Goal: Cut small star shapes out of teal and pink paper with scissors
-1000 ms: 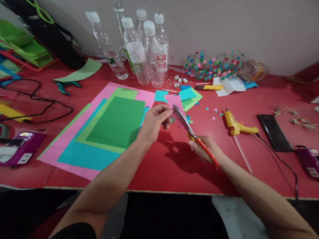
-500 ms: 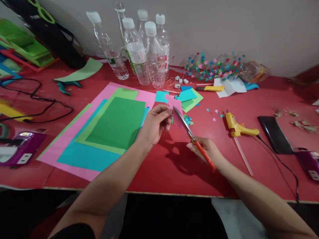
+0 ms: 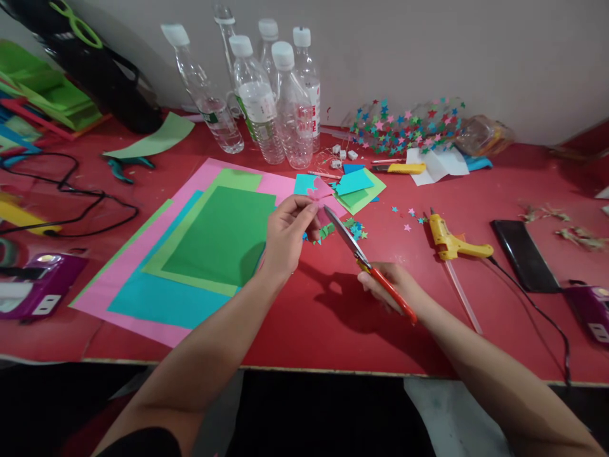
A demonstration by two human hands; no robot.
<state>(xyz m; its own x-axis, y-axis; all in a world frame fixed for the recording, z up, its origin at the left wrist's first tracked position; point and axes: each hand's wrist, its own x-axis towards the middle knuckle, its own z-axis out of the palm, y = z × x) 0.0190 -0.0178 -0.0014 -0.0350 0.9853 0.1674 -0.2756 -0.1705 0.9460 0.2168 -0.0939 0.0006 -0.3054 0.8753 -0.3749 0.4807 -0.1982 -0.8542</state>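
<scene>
Between its thumb and fingers, my left hand pinches a small piece of pink paper. My right hand is wrapped round the red handles of the scissors, whose blades point up and left with their tips beside the pink paper. Small cut stars lie just beyond the blades. Left of my left hand is a stack of coloured sheets, with a dark green sheet on top. Blue and green paper squares lie behind the scissors.
Plastic bottles stand along the wall. Right of them lies a star-covered bottle near a yellow cutter. A yellow glue gun with a cable and a black phone are at the right. Pliers lie at the left.
My left hand has shifted slightly left, and the pink piece has turned. The scissor tips have moved a little left and down.
</scene>
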